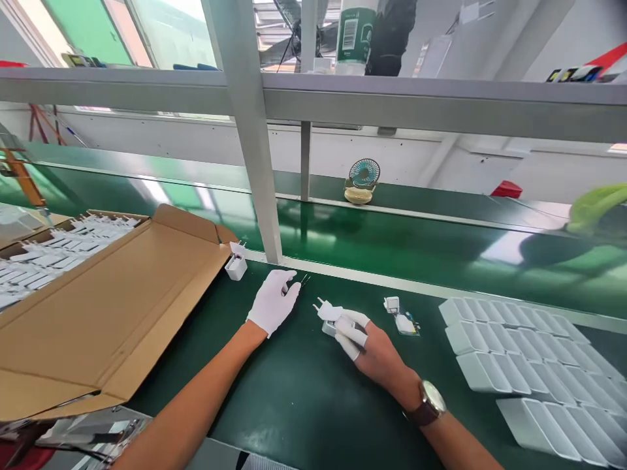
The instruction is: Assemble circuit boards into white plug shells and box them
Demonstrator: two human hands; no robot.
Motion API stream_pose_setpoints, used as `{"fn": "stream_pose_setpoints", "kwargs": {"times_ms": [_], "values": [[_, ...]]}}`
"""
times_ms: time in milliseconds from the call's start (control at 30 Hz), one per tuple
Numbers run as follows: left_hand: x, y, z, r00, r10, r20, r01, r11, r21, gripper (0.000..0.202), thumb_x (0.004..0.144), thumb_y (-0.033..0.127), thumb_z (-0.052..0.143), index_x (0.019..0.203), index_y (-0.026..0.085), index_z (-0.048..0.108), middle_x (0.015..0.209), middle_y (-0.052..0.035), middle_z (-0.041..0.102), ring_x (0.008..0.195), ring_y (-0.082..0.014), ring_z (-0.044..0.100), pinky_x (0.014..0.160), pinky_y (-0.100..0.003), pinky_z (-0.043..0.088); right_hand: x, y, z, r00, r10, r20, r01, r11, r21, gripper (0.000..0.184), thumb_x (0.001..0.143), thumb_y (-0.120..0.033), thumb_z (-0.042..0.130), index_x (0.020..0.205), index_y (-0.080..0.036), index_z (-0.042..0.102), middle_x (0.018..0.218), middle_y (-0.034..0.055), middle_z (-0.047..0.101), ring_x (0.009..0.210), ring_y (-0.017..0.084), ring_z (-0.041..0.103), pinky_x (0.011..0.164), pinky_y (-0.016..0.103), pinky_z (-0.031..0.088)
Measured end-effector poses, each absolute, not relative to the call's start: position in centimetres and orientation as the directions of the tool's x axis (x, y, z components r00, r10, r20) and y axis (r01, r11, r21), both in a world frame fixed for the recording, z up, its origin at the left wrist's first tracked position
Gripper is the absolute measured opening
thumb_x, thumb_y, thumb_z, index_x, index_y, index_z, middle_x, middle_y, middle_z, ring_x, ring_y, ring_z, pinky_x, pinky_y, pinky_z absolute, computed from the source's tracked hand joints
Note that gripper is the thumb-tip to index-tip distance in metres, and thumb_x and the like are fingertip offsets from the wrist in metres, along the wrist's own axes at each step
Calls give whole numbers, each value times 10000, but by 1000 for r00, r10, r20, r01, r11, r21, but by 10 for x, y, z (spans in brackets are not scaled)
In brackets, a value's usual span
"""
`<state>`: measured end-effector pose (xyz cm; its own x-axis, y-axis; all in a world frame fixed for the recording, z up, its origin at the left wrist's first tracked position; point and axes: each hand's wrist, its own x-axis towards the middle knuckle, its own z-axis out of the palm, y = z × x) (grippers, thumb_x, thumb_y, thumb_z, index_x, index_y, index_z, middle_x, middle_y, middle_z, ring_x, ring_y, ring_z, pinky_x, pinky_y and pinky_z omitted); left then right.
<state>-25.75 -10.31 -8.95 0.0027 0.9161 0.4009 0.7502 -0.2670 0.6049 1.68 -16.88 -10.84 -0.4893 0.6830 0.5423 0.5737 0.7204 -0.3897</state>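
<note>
- Head view, containers first: a cardboard box (63, 261) sits at the far left of the green work surface (294, 391), its long flap (112, 307) folded out flat toward the middle. Inside lie rows of small white charger plugs (44, 251), packed close together.
- At the right, white moulded trays (529, 356) lie side by side and overlapping — each divided into narrow slots; what the slots hold cannot be told from here.
- A single white charger plug (236, 264) stands by itself just beyond the flap's far corner, prongs upward, beside the grey frame post (255, 143).
- Two more small white parts (400, 316) rest on the surface between the right hand and the trays, one of them on a bit of clear wrapping.
- The left hand (273, 301) wears a full white glove and lies palm down on the surface, fingers loosely spread, gripping nothing; a small pair of metal pins (304, 281) lies just off its fingertips.
- The right hand (362, 339) has white finger cots on its fingers and a wristwatch (430, 401) at the wrist. It is closed around a white adapter (331, 316), prongs pointing left toward the other hand — held just above or on the surface, near the middle.
- Farther back, a small desk fan (363, 181) stands on the green conveyor belt (441, 248).
</note>
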Motion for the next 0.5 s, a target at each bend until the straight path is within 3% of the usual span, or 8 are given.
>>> {"fn": "stream_pose_setpoints", "kwargs": {"times_ms": [100,300,400,500], "values": [[-252,-112,-80,34,877,479,686,-369,627,247,952,270,597,1187,218,651,1006,-22,612,701,-117,565,712,-301,545,12,-167,-103,-423,724,545,578,679,-453,382,992,-199,572,1347,-326,632,1348,97,618,1112,222,682,926,358,597],[-238,-128,-73,126,805,580,578,-535,617,245,959,204,588,1195,241,643,992,-19,616,721,-107,584,724,-293,555,10,-165,-111,-513,764,391,568,644,-512,369,1002,-225,540,1345,-327,628,1321,83,638,1117,228,669,950,389,580],[-233,-137,-76,145,814,563,550,-539,638,256,954,213,592,1203,249,635,1030,-30,616,737,-111,590,726,-300,567,7,-166,-115,-375,863,339,479,493,-726,391,982,-296,584,1371,-309,602,1317,89,644,1144,247,657,989,422,559],[-223,-148,-76,208,867,452,563,-484,670,471,853,303,734,1299,261,591,1187,-68,610,901,-172,636,818,-356,595,1,-167,-113,-169,975,142,92,159,-983,448,941,-419,658,1358,-264,610,1284,100,672,1118,265,666,946,425,573]]}}
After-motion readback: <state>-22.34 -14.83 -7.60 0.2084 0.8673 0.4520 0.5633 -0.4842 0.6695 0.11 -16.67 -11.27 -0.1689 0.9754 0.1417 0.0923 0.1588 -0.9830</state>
